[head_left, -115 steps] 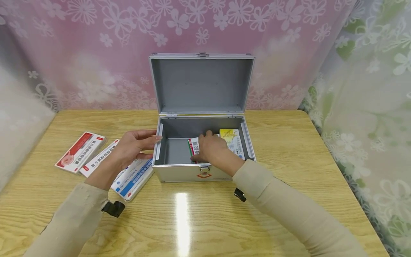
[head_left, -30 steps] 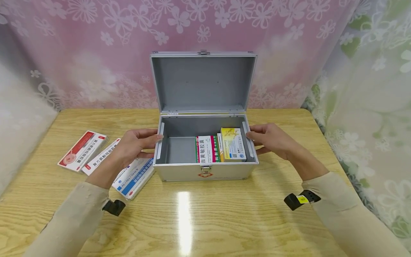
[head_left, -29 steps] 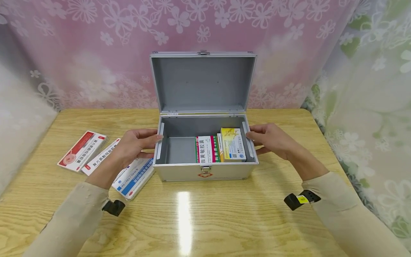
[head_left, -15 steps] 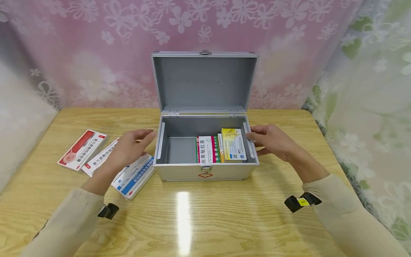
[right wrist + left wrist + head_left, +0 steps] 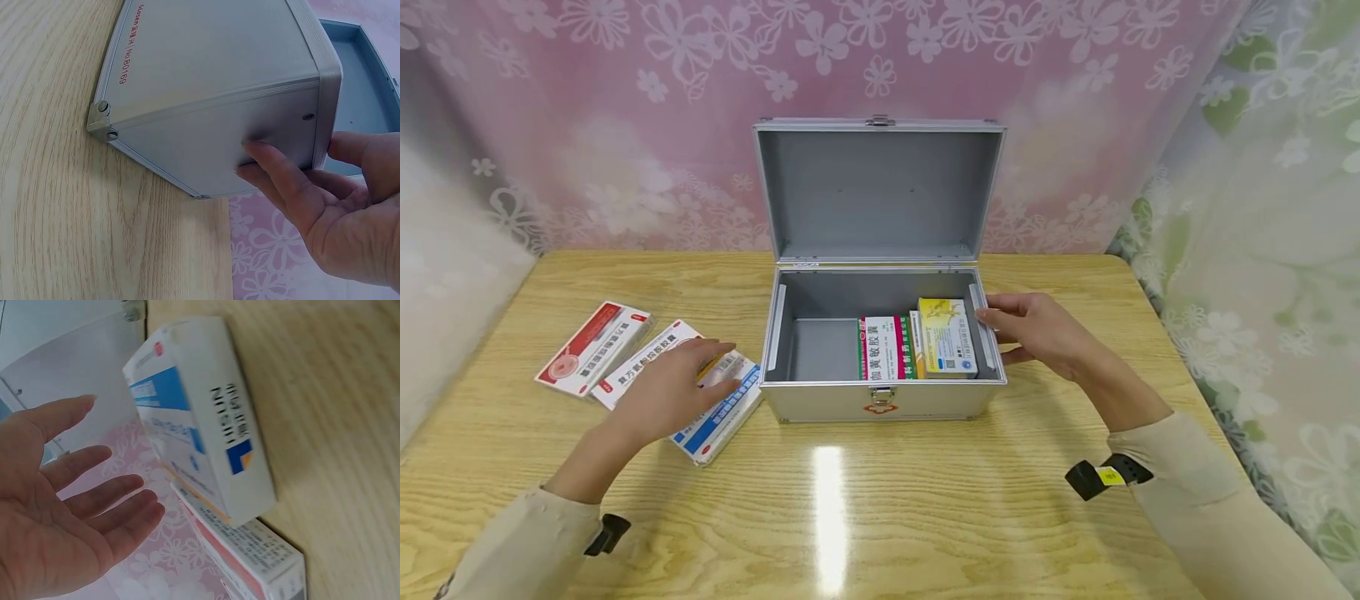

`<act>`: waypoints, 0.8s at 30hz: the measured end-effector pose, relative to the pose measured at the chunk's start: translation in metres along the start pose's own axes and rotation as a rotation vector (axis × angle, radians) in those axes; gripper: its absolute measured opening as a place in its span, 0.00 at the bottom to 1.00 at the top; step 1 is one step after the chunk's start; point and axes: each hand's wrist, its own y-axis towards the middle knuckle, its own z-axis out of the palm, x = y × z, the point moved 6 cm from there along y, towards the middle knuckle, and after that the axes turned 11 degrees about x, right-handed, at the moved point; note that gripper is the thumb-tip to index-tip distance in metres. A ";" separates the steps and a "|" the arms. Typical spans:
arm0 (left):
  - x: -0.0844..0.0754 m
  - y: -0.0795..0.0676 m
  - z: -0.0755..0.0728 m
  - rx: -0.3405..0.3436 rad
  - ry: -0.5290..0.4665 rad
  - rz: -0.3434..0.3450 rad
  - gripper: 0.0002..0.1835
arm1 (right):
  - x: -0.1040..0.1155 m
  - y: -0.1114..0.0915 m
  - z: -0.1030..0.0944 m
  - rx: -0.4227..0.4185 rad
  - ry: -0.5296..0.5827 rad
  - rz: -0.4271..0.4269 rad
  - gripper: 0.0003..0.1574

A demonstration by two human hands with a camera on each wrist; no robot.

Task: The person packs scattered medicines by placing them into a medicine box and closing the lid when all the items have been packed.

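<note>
Table (image 5: 970,517) — silver case (image 5: 880,287), medicine boxes (image 5: 638,360)

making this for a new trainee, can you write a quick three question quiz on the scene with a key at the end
1. True or false: the lid of the metal case is open.
2. Which of the person's hands grips the case by its side wall?
A) left only
B) right only
C) both
D) neither
3. Fill in the blank: the blue-striped box lies on the table, on the person's ____ side of the case.

Key:
1. True.
2. B. The right hand pinches the wall; the left hand has its fingers spread and holds nothing.
3. Left.
</note>
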 end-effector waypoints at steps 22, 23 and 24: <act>-0.008 -0.005 0.023 0.074 0.217 0.024 0.31 | -0.002 -0.001 0.001 -0.019 -0.024 -0.016 0.36; -0.008 -0.005 0.023 0.078 0.219 0.019 0.31 | -0.002 -0.001 0.001 -0.019 -0.023 -0.018 0.36; -0.008 -0.004 0.022 0.080 0.220 0.015 0.31 | -0.002 -0.001 0.001 -0.018 -0.022 -0.020 0.36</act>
